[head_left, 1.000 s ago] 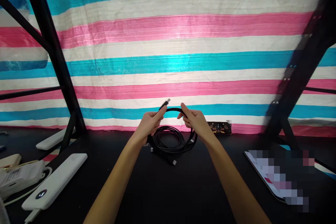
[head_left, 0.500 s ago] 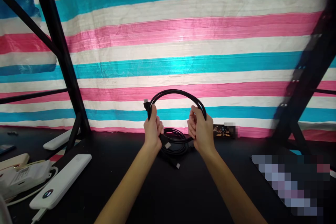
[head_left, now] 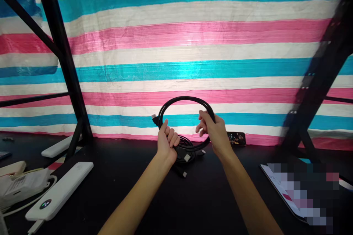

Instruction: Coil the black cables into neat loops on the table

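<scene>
1. We've got a black cable [head_left: 186, 98] wound into a round, smooth loop, held up between our two hands just above the tabletop [head_left: 198, 205], in front of the striped sheet [head_left: 190, 29].
2. Our left hand [head_left: 167, 139] is closed on the loop's left side, thumb up, fingers curled in with hardly any gap. A plug [head_left: 154, 119] with a pale, boxy tip pokes out just beside it.
3. Our right hand [head_left: 215, 128] has the opposite side, fingers bent and looser, a bit spread, with the cable strands running through the grip.
4. Behind and below sits another black coil [head_left: 182, 160] on the tabletop, thin rubbery-looking strands piled in rings. We can't tell if the held loop touches it.
5. Past our right hand there's a flat dark slab [head_left: 236, 138] with a lit, glossy face.
6. Off to the left: a white power bank [head_left: 60, 192], smooth, long, rounded corners, round dark display.
7. The sheet's wrinkly, plasticky-looking stuff, pink, white and turquoise bands.
</scene>
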A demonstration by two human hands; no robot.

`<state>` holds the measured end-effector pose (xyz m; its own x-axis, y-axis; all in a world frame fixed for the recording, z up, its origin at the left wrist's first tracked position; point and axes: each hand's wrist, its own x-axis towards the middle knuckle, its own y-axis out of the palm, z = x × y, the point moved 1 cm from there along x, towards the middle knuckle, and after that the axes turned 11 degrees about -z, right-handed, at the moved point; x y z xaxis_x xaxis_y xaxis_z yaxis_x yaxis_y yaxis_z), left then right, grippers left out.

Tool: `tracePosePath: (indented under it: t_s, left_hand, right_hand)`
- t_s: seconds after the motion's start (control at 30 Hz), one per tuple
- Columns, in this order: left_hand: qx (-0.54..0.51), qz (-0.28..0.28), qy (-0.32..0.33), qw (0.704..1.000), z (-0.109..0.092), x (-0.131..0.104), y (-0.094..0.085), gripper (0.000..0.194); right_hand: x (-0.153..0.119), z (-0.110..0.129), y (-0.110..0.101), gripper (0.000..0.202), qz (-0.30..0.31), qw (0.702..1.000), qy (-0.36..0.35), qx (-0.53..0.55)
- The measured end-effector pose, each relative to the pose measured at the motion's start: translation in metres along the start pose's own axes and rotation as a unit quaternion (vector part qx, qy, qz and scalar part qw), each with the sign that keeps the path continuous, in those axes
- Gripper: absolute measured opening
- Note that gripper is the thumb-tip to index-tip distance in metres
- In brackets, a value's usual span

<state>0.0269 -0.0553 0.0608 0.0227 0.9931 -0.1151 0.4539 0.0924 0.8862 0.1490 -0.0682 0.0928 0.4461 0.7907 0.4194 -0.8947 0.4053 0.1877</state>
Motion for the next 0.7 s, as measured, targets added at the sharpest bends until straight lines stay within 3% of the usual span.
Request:
tracePosePath:
  t_s: [0.07, 0.13, 0.27, 0.37, 0.57, 0.7]
  left_hand:
    - [-0.041, -0.009, -0.007, 0.999, -0.008, 0.001, 0.001, 0.053]
    - [-0.081, -0.024, -0.019, 0.996, -0.017, 0.004, 0.000, 0.051]
    - [-0.134, -0.050, -0.019, 0.989, -0.031, 0.013, -0.006, 0.048]
    - [-0.138, -0.063, 0.001, 0.988, -0.034, 0.016, -0.008, 0.047]
    - [-0.143, -0.083, 0.017, 0.986, -0.026, 0.006, 0.001, 0.048]
    - [-0.113, -0.062, 0.064, 0.990, -0.023, -0.001, 0.005, 0.050]
  right_hand:
    - [0.005, -0.013, 0.001, 0.030, 0.022, 0.998, 0.015, -0.064]
    - [0.006, -0.025, 0.006, 0.034, 0.085, 0.990, 0.042, -0.101]
    - [-0.006, -0.034, 0.023, 0.037, 0.206, 0.971, 0.091, -0.075]
    - [-0.019, -0.034, 0.033, 0.043, 0.260, 0.961, 0.081, -0.058]
    - [-0.033, -0.042, 0.040, 0.061, 0.213, 0.976, -0.006, -0.052]
    - [-0.033, -0.044, 0.042, 0.057, 0.142, 0.987, -0.033, -0.062]
